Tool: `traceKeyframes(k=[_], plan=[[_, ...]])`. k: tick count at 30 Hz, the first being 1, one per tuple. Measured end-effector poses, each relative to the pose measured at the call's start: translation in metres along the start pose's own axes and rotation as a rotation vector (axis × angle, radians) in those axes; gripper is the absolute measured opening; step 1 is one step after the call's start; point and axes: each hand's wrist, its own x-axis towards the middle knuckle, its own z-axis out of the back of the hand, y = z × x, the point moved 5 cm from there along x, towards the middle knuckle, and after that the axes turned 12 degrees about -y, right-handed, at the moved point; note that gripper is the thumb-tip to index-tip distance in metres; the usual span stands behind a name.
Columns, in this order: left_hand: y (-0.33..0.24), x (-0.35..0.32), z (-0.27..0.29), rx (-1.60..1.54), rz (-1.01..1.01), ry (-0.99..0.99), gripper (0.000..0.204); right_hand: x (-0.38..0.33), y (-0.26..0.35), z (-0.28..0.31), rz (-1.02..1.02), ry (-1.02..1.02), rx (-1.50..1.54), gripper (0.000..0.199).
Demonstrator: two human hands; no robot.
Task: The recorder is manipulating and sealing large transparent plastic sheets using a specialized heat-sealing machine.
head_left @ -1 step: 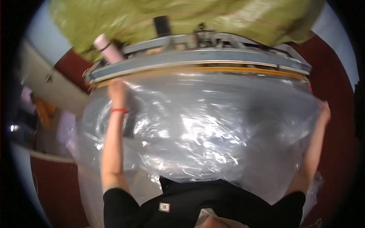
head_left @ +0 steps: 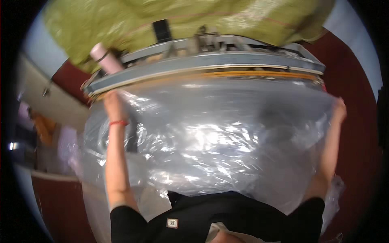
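Across the middle of the view, a large sheet of clear plastic film [head_left: 210, 141] is stretched wide between both raised arms, crinkled and glossy, hiding most of what lies behind it. At upper left, the left hand [head_left: 112, 104] is closed on the film's top corner, just below the edge of a grey metal frame [head_left: 210, 65]; a red band [head_left: 118, 123] circles that wrist. At far right, the right hand [head_left: 339, 109] meets the film's opposite edge, partly veiled by the plastic, so whether its fingers are closed on the film cannot be told. Above the frame lies a yellow-green woven fabric [head_left: 133, 28], with a pale pink cylinder [head_left: 105, 57] just beside the frame's left end. Below, the person's black shirt [head_left: 227, 214] touches the film's lower edge. A dark red floor [head_left: 352, 69] shows at right.
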Motion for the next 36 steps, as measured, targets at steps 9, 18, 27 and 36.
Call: traceKeyframes(k=[9, 18, 27, 36], plan=[[0.138, -0.009, -0.048, -0.485, 0.585, -0.226, 0.018, -0.077, 0.116, -0.166, -0.377, 0.069, 0.681, 0.019], [0.136, -0.010, -0.061, -0.659, 0.667, -0.231, 0.019, -0.072, 0.104, -0.177, -0.544, -0.060, 0.695, 0.015], [0.134, -0.011, -0.043, -0.696, 0.866, -0.293, 0.005, -0.075, 0.126, -0.156, -0.684, -0.054, 0.631, 0.014], [0.115, -0.009, 0.003, -0.806, 0.775, -0.042, 0.004, -0.062, 0.154, -0.086, -0.156, 0.162, 0.341, 0.034]])
